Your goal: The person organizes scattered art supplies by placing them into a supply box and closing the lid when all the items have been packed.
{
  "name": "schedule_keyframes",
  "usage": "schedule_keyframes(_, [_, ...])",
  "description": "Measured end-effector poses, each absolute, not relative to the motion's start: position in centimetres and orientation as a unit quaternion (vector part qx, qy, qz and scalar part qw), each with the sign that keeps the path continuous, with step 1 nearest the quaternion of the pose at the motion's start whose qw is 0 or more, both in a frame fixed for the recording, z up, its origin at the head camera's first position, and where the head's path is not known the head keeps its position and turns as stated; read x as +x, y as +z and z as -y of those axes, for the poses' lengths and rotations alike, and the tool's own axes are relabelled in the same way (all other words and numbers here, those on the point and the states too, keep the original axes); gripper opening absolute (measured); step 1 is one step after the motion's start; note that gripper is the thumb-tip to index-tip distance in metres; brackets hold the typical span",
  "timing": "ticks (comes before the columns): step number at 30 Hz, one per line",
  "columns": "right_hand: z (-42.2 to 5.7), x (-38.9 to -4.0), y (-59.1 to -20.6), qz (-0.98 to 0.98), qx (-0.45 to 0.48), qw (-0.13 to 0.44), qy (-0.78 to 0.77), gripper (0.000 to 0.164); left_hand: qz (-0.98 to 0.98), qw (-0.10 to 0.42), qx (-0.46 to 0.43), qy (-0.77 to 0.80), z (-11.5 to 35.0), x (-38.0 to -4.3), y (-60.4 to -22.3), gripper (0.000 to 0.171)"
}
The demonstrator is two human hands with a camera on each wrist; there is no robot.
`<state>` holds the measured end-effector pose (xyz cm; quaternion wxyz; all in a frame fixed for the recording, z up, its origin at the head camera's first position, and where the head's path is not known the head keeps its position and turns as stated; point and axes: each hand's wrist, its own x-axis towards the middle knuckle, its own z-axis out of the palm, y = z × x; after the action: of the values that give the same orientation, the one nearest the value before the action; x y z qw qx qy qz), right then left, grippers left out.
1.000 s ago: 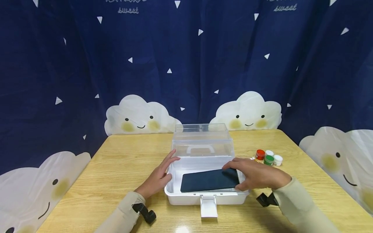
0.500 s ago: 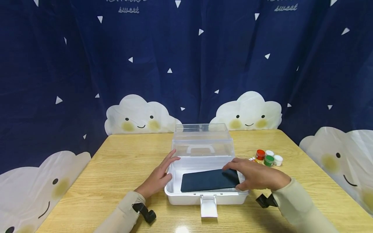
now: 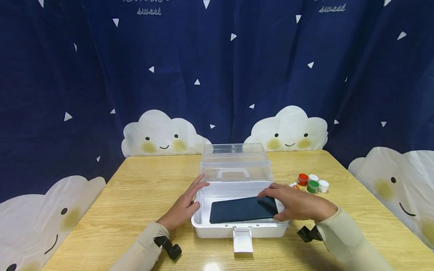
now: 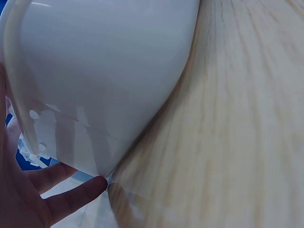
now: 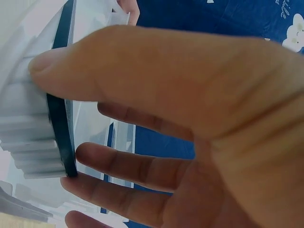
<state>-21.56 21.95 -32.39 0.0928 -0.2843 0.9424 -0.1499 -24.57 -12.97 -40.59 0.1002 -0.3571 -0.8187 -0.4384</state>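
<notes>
In the head view a white plastic box [image 3: 220, 232] with its clear lid [image 3: 235, 169] raised stands on the wooden table. Inside lies a flat, dark blue-green rectangular case [image 3: 237, 210], slightly askew. My right hand [image 3: 301, 203] grips the case's right end, thumb at the near edge and fingers at the far side. The right wrist view shows the case's dark edge [image 5: 61, 128] beside the thumb, with a white ribbed surface [image 5: 28, 128] next to it. My left hand [image 3: 184, 209] rests at the box's left side with its fingers spread; its fingertips touch the box wall [image 4: 104, 85].
Behind my right hand stand small paint jars: a red-lidded one [image 3: 303, 179], a green-lidded one [image 3: 313, 186] and white ones [image 3: 323, 186]. Thin sticks [image 3: 297, 186] lie beside them, partly hidden. The box's front latch [image 3: 242, 241] hangs down. A blue curtain [image 3: 217, 75] closes off the back.
Almost nothing differs. Both hands, the dark case and the box keep their places, apart from a tiny shift of the right hand.
</notes>
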Motion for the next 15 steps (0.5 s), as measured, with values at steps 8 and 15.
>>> schedule_keyframes(8, [-21.81, -21.63, -32.48, -0.942, -0.279, 0.098, -0.159, 0.058, 0.820, 0.090, -0.354, -0.441, 13.06, -24.74, -40.83, 0.062])
schedule_keyframes(15, [-21.83, -21.62, -32.45, -0.941, -0.284, 0.096, -0.156, 0.058, 0.817, 0.089, -0.353, -0.446, 13.01, -24.74, -40.89, 0.062])
